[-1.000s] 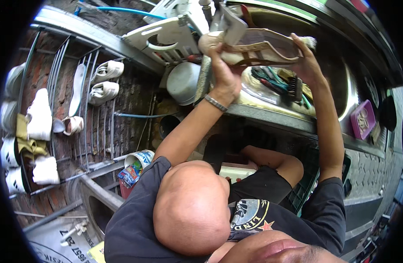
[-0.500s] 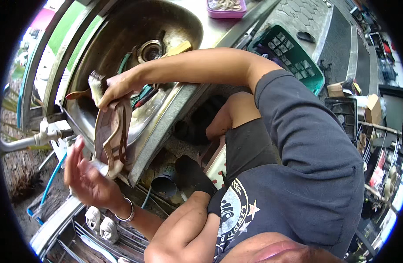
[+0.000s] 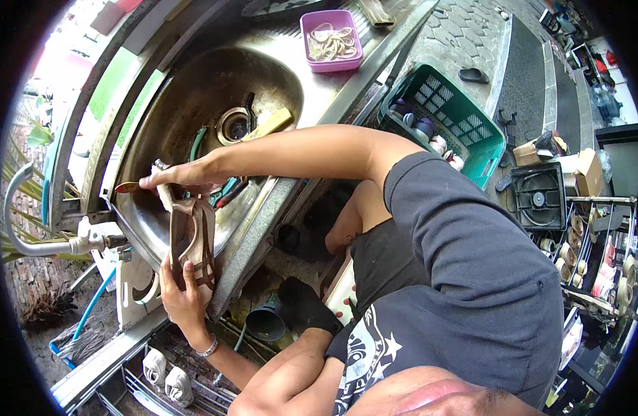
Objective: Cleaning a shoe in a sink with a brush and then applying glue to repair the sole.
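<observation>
A tan and brown strappy sandal (image 3: 194,232) stands tilted over the near left edge of the metal sink (image 3: 215,69). My left hand (image 3: 184,298), with a bracelet at its wrist, grips the sandal's lower end, thumb and fingers on either side. Stretched across from the right, my right hand (image 3: 187,177) is closed round a brush (image 3: 164,194) with pale bristles at the sandal's upper end. A red-tipped wooden handle (image 3: 128,187) shows past its fingertips. Behind that hand lie green-handled tools (image 3: 229,191), partly hidden, and a yellowish block (image 3: 274,123) by the drain (image 3: 234,126).
A pink tub (image 3: 333,62) of pale looped bands stands on the sink's drainboard. Right of it sits a green basket (image 3: 495,149) with shoes inside. A grey tap pipe (image 3: 45,244) is at the left. Below, white shoes (image 3: 178,387) rest on a metal rack.
My left hand, raised and open beside the sandal before, has taken hold of its lower end. The brush in my right hand has tipped down against the sandal. The whole view has shifted slightly.
</observation>
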{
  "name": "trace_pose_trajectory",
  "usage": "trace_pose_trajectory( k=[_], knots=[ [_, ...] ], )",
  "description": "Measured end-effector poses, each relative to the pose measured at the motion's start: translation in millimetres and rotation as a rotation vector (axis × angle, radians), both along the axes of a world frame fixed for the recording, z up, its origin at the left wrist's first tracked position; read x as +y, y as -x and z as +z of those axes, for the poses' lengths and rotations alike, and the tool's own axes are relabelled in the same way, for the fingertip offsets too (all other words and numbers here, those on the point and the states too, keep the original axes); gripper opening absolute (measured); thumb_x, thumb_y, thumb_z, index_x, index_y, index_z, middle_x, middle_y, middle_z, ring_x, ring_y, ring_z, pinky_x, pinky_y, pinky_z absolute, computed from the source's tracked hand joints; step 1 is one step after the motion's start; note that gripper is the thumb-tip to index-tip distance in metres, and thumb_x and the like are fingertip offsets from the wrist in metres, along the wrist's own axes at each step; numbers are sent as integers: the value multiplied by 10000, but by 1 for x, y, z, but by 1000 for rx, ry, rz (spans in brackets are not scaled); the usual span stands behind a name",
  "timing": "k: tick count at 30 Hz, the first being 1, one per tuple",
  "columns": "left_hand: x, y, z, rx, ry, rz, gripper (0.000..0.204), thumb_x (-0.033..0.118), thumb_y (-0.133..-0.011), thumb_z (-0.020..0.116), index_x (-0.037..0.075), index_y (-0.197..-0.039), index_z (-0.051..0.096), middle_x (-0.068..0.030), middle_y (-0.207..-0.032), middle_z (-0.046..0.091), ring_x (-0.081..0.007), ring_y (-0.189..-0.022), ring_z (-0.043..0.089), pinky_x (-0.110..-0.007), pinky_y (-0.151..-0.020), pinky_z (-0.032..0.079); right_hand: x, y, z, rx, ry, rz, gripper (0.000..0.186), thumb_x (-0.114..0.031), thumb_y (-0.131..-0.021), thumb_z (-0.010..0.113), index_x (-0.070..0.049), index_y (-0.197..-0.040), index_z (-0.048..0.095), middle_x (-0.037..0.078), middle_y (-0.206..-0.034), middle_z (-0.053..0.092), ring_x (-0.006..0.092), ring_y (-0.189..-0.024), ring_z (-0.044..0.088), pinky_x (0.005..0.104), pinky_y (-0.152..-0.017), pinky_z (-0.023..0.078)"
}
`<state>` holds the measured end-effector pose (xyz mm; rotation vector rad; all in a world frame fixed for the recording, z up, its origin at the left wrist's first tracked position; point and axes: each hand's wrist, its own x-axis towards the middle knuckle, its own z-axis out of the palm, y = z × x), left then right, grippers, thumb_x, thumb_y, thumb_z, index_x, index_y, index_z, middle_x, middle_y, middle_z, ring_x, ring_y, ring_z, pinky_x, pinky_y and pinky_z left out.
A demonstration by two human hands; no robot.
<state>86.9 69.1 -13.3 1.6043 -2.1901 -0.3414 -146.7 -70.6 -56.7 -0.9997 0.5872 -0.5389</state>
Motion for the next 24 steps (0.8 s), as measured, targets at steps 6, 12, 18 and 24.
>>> trace_pose_trajectory(
  k=[6, 12, 18, 24],
  knots=[
    [16, 8, 37, -38, 8, 139, 307, 199, -1043, 503, 28, -1265, 630, -201, -1132, 698, -391, -1015, 684, -428, -842, 532, -9, 11, 6, -127, -88, -243, 1241, -1086, -577, 237, 3, -1046, 605, 227, -974, 601, 507, -955, 667, 674, -877, 497],
    [11, -2, 20, -225, 33, 233, 321, 268, -1056, 472, 77, -1242, 651, -208, -1172, 683, -419, -1034, 662, -479, -831, 532, -11, 25, 16, -159, -182, -346, 1210, -1080, -568, 146, -43, -988, 607, 164, -902, 610, 491, -759, 699, 611, -678, 598],
    [7, -21, -17, -89, 187, 258, 345, 267, -1055, 493, -8, -1214, 630, -241, -1115, 685, -448, -1014, 647, -487, -831, 501, -11, 23, 7, 168, -54, -392, 958, -850, -823, 404, -8, -1276, 473, 189, -1038, 571, 354, -738, 707, 444, -693, 648],
    [8, -28, -23, 41, 194, 237, 308, 254, -1042, 534, 27, -1227, 631, -233, -1111, 696, -433, -1012, 667, -465, -812, 516, -23, 18, -10, 62, -77, -423, 544, -395, -891, 643, -36, -1264, 473, 155, -1094, 521, 296, -863, 621, 413, -721, 644]
  ],
)
